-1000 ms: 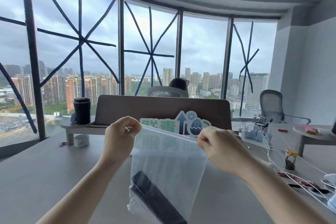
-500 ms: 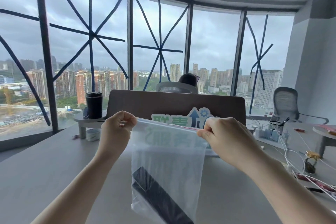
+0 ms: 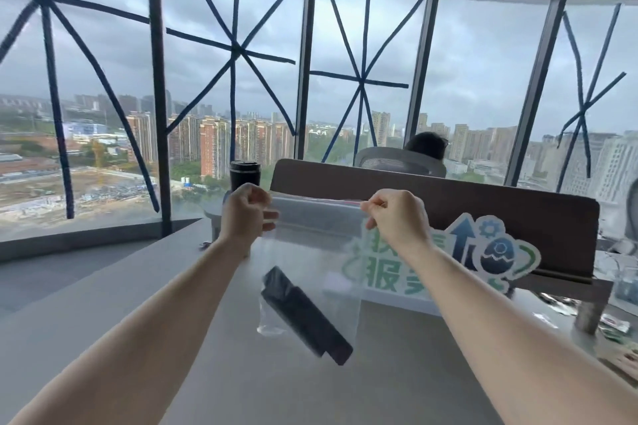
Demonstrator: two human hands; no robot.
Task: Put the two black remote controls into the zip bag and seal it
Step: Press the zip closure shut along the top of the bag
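Note:
A clear zip bag (image 3: 312, 245) hangs in the air above the grey table (image 3: 103, 304). My left hand (image 3: 245, 214) pinches its top left corner and my right hand (image 3: 397, 217) pinches the top edge at the right. The zip strip between them is stretched flat and level. Two black remote controls (image 3: 305, 316) lie side by side inside the bag, slanting down to the right at its bottom.
A brown desk divider (image 3: 483, 214) with a green and blue sign (image 3: 483, 259) stands behind the bag. A black tumbler (image 3: 244, 174) sits at its left end. A person in a mesh chair sits beyond it. Cables and small items lie at the right.
The bag and both hands have risen and moved further from me. The camera has tilted up and turned left, so the remotes now show whole in the bag.

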